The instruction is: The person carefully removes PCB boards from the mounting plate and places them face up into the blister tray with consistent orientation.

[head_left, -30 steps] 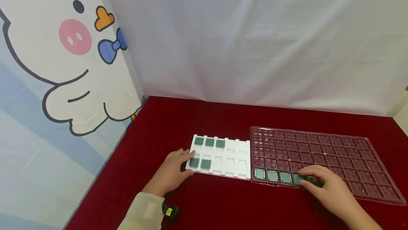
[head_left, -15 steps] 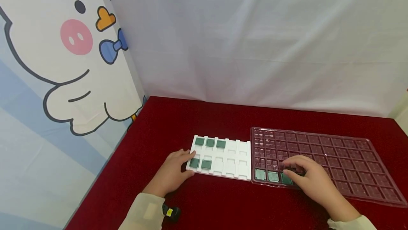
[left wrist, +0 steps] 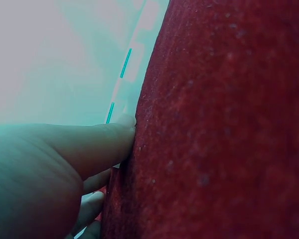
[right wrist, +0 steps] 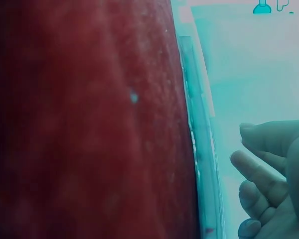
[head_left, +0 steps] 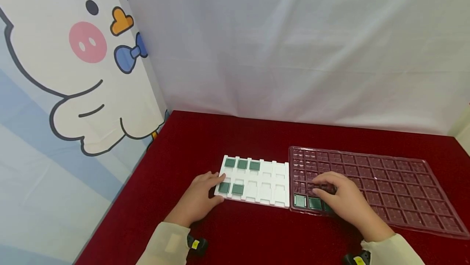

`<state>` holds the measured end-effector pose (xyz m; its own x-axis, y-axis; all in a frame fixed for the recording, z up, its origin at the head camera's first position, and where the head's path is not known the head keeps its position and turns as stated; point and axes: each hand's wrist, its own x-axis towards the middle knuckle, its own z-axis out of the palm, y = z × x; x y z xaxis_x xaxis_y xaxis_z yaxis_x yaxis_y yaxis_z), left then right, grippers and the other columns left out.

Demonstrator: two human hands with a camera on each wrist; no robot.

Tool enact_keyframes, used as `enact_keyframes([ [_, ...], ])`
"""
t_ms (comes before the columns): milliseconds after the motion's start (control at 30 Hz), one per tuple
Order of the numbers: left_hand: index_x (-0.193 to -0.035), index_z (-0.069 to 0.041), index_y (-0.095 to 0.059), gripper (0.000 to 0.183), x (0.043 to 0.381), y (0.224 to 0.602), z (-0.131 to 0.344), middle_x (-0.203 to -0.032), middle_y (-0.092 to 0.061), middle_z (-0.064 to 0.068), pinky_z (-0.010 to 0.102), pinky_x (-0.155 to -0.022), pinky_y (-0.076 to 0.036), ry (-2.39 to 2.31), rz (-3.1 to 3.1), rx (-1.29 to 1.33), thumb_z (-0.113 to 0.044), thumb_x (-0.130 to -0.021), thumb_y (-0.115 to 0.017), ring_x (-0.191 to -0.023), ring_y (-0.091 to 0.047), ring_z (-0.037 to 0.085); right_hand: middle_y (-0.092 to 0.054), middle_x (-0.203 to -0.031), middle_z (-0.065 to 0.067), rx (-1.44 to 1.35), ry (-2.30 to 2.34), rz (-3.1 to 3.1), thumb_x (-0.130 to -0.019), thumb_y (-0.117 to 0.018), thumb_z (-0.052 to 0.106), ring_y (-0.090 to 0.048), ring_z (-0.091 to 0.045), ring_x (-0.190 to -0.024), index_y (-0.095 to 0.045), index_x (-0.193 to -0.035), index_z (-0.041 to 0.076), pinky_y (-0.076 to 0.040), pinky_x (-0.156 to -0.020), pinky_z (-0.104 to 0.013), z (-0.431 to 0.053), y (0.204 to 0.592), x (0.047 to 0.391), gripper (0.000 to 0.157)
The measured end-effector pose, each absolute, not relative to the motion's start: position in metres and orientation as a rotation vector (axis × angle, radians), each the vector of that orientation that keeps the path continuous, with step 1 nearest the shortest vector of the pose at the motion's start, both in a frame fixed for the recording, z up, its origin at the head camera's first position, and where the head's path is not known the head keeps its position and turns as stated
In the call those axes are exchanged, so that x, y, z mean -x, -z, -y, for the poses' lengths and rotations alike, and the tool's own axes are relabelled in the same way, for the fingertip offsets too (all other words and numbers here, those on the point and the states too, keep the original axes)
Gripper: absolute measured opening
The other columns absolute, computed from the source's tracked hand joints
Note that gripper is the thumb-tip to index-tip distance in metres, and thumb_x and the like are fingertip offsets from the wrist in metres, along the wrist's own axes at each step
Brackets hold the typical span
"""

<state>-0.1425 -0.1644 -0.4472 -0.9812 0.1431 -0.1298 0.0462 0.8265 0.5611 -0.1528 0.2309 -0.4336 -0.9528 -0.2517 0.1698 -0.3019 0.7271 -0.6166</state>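
Observation:
My left hand (head_left: 200, 197) rests at the left end of a white tray (head_left: 271, 175), its index finger over the left edge and its thumb (left wrist: 107, 142) at the front corner. Five-slot rows in this tray bear several green square chips (head_left: 242, 164) toward the left. Over the front left part of a clear plastic tray (head_left: 382, 175) hovers my right hand (head_left: 345, 199), thumb and index fingertips apart. No chip shows between those fingertips in the right wrist view. Green chips (head_left: 300, 201) sit in the clear tray's front row; my right hand partly hides that row.
Both trays stand side by side, nearly touching, on a dark red cloth-covered table (head_left: 198, 134). Behind it hangs a white curtain (head_left: 293, 52); a cartoon-printed cloth (head_left: 88, 93) hangs at the left. Black devices (head_left: 197, 244) are strapped at the wrists.
Moving left along the clear tray's front row, my right hand has come from the fourth chip or so to just behind the second. My left hand and the white tray keep their places.

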Motion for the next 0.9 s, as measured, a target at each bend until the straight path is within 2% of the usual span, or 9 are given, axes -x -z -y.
enact_keyframes([
  [267,-0.152,-0.022,-0.054,0.065,0.142,0.447,0.165,-0.159,-0.046,0.004,0.053,-0.116,-0.036,-0.866,-2.851,-0.159,-0.022,-0.092,-0.079,-0.15,-0.032,0.031,-0.07,-0.116,-0.001,-0.504,-1.073,2.844,-0.093,-0.079,0.015,-0.059,-0.017,-0.091,-0.078,-0.111,0.015,-0.051,-0.074,-0.04,-0.214,0.432,0.162,0.017],
  [367,-0.153,-0.023,-0.054,0.065,0.143,0.447,0.165,-0.159,-0.046,0.003,0.053,-0.116,-0.037,-0.86,-2.847,-0.154,-0.022,-0.093,-0.079,-0.15,-0.031,0.031,-0.069,-0.119,-0.003,-0.525,-1.07,2.86,-0.094,-0.078,0.016,-0.062,-0.024,-0.1,-0.077,-0.112,0.015,-0.054,-0.082,-0.047,-0.208,0.43,0.165,0.018],
  [500,-0.153,-0.023,-0.053,0.066,0.143,0.448,0.165,-0.159,-0.045,0.003,0.053,-0.116,-0.036,-0.857,-2.845,-0.152,-0.022,-0.092,-0.079,-0.15,-0.031,0.031,-0.069,-0.123,-0.007,-0.546,-1.043,2.876,-0.094,-0.078,0.016,-0.063,-0.032,-0.114,-0.077,-0.112,0.016,-0.053,-0.092,-0.056,-0.199,0.429,0.171,0.018],
  [700,-0.153,-0.023,-0.054,0.066,0.143,0.447,0.164,-0.159,-0.046,0.003,0.053,-0.116,-0.036,-0.856,-2.848,-0.155,-0.022,-0.092,-0.08,-0.15,-0.031,0.031,-0.068,-0.123,-0.006,-0.556,-1.059,2.91,-0.096,-0.076,0.017,-0.061,-0.024,-0.098,-0.076,-0.115,0.016,-0.053,-0.083,-0.049,-0.186,0.427,0.179,0.019],
  [800,-0.153,-0.023,-0.054,0.066,0.143,0.448,0.164,-0.159,-0.046,0.003,0.053,-0.116,-0.036,-0.852,-2.85,-0.157,-0.023,-0.092,-0.08,-0.15,-0.031,0.031,-0.067,-0.125,-0.007,-0.569,-1.064,2.907,-0.095,-0.076,0.015,-0.062,-0.027,-0.104,-0.076,-0.114,0.015,-0.053,-0.087,-0.051,-0.178,0.425,0.183,0.019],
  [900,-0.152,-0.023,-0.054,0.066,0.143,0.448,0.164,-0.159,-0.046,0.003,0.053,-0.116,-0.036,-0.852,-2.851,-0.153,-0.022,-0.092,-0.08,-0.15,-0.032,0.031,-0.068,-0.126,-0.009,-0.576,-1.063,2.914,-0.095,-0.075,0.014,-0.061,-0.032,-0.115,-0.076,-0.113,0.014,-0.049,-0.098,-0.056,-0.169,0.423,0.189,0.019],
])
